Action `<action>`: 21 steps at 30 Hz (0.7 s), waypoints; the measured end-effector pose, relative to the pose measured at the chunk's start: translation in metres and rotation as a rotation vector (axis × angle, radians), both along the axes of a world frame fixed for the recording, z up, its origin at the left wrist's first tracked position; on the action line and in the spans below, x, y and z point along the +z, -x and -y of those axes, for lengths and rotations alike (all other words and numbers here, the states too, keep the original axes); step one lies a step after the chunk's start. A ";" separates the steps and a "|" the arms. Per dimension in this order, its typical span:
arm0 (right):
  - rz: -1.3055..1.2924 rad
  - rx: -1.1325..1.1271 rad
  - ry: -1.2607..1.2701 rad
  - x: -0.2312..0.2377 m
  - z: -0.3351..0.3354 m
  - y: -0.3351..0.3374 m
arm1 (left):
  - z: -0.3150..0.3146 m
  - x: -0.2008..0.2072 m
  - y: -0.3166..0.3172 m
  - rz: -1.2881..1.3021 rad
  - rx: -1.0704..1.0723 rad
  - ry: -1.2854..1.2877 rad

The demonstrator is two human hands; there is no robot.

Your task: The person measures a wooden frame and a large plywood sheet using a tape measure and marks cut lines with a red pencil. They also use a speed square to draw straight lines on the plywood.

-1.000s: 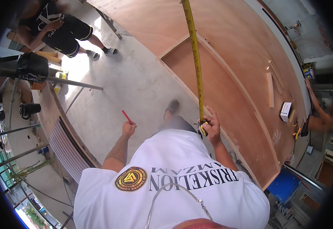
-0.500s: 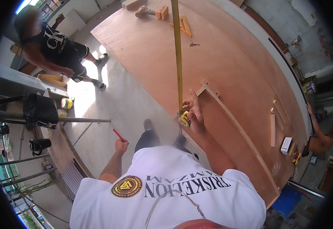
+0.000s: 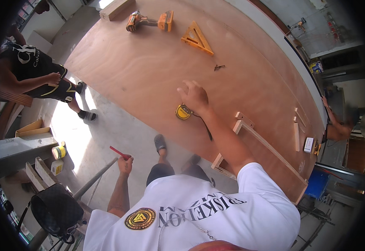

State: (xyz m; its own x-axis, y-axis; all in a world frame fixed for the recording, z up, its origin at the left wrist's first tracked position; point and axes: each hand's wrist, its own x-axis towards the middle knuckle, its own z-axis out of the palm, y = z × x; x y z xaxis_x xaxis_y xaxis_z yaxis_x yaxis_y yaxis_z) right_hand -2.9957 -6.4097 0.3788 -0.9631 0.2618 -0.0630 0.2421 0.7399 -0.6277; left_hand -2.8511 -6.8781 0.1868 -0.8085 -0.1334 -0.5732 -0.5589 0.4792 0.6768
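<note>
My left hand [image 3: 126, 164] is closed round a red carpenter's pencil [image 3: 118, 152], held above the grey floor at my left side. Out over the plywood sheet [image 3: 149, 79] reaches my right hand [image 3: 195, 97], its fingers apart and nothing in them. Just beside that hand a yellow and black tape measure [image 3: 183, 111] lies on the plywood, with no blade showing and a dark strap [image 3: 205, 125] trailing from it. Farther off on the sheet are an orange speed square [image 3: 197, 38], a cordless drill [image 3: 151, 21] and a small dark metal piece [image 3: 219, 67].
A wooden frame [image 3: 274, 154] lies at the right of the sheet, near loose strips [image 3: 296, 136] and a white box [image 3: 309, 144]. One person [image 3: 27, 71] is at the left; another's arm [image 3: 337, 119] shows at the far right. A black bag [image 3: 56, 209] hangs lower left.
The tape's extended blade is back in its case, and my right hand has let go of it. That hand has moved forward over the sheet. My left hand still holds the pencil.
</note>
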 end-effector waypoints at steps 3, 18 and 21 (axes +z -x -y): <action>-0.267 -0.152 -0.295 -0.020 -0.050 0.122 | 0.000 0.029 0.045 -0.128 0.002 -0.031; -0.280 -0.246 0.568 0.015 -0.038 -0.049 | -0.260 0.231 0.143 -0.445 -0.832 -0.133; -0.391 -0.225 0.941 0.035 -0.002 -0.118 | -0.337 0.247 0.142 -0.609 -1.304 -0.159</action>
